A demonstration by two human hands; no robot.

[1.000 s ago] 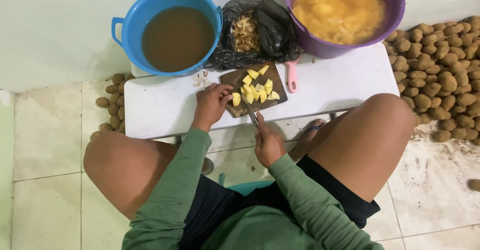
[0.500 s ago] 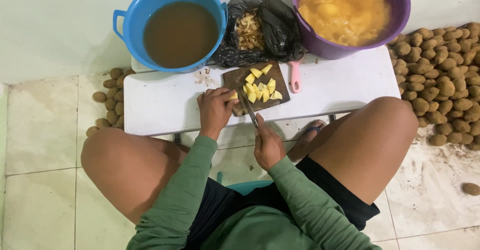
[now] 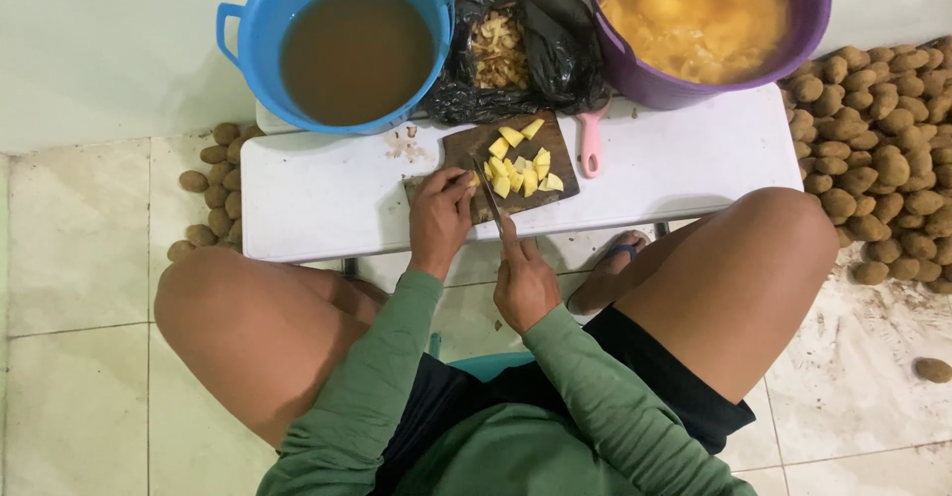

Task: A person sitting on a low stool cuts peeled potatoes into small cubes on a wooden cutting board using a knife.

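Observation:
My left hand (image 3: 439,218) presses down on a piece of potato at the near left corner of a dark wooden cutting board (image 3: 466,147). My right hand (image 3: 524,283) grips a knife (image 3: 490,196) whose blade points away from me across the board, right beside the left fingers. Several yellow potato cubes (image 3: 523,164) lie in the middle of the board. The board rests on a low white table (image 3: 327,198) between my bare knees.
A blue bucket of brown water (image 3: 352,50) stands at the back left, a black bag of peelings (image 3: 506,50) in the middle, a purple tub of cut potato in water (image 3: 709,20) at the right. A pink peeler (image 3: 591,144) lies beside the board. Piles of unpeeled potatoes (image 3: 878,159) cover the floor on both sides.
My left hand has shifted a little along the board's near edge and the knife blade has come down next to its fingers. The view has tilted slightly.

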